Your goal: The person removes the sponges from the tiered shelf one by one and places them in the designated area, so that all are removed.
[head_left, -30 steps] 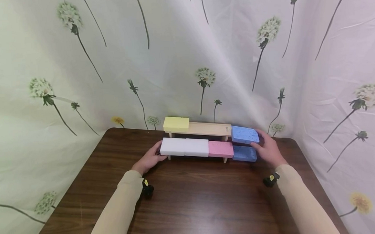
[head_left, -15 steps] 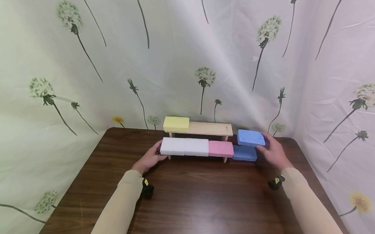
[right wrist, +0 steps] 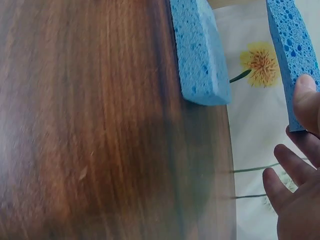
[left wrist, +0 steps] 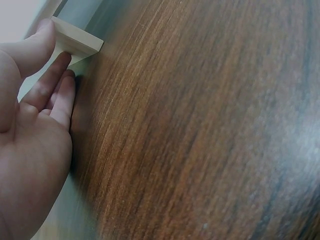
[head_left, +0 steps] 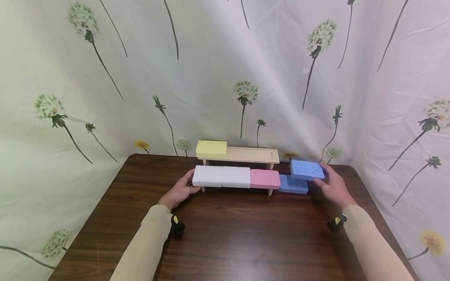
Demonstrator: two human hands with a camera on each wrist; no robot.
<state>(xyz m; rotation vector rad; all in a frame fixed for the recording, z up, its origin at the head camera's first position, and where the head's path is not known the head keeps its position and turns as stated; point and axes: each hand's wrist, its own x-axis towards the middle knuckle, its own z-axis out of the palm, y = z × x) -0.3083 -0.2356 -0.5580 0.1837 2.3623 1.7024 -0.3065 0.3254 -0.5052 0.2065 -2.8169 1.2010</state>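
In the head view my left hand (head_left: 180, 191) is at the left end of a low wooden stand (head_left: 252, 154). The left wrist view shows its thumb and fingers pinching the stand's pale wooden end piece (left wrist: 80, 41). My right hand (head_left: 334, 186) pinches a light blue sponge (head_left: 307, 170) by its right end, thumb on the near side, holding it raised. Below and a little left of it, a second blue sponge (head_left: 293, 185) lies on the table beside the stand. Two white blocks (head_left: 207, 176) and a pink sponge (head_left: 265, 179) form the stand's front row.
A yellow sponge (head_left: 211, 148) sits at the left of the stand's back level, with bare wood to its right. The dark wooden table (head_left: 236, 240) ends at a flower-printed cloth (head_left: 212, 74) behind and at the right.
My right hand has carried the upper blue sponge rightward and slightly nearer, away from the stand's back level, uncovering more of its right end. My left hand has stayed in place.
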